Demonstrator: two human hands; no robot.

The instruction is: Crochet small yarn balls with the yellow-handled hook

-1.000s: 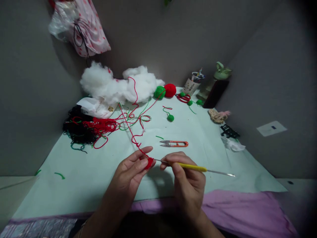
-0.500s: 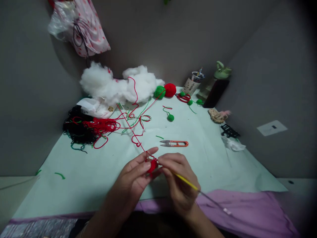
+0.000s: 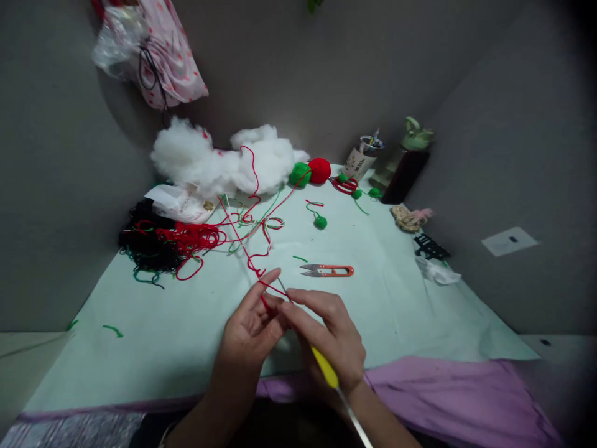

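Observation:
Red yarn (image 3: 239, 241) runs down the table to my left hand (image 3: 254, 323), whose fingers are closed round a small red yarn piece (image 3: 265, 303), mostly hidden by the fingers. My right hand (image 3: 329, 330) grips a crochet hook with a yellow handle (image 3: 325, 367); its thin metal tip points up and left beside the left fingertips. A strand of red yarn stretches between the two hands, which meet at the fingertips. Just beyond them lie orange thread snips (image 3: 327, 270) and a short green yarn scrap (image 3: 300, 258).
White stuffing (image 3: 265, 158), a green ball (image 3: 300, 174) and a red ball (image 3: 319, 170) sit at the back. Tangled black yarn (image 3: 152, 249) is at the left. A pen cup (image 3: 359, 162), red-handled scissors (image 3: 345, 185) and a dark box (image 3: 405, 177) stand or lie at the back right.
The red piece has gone mostly behind my fingers. My right hand has turned, with the hook handle now steeper and its metal tip showing. The yarn is now stretched between my hands.

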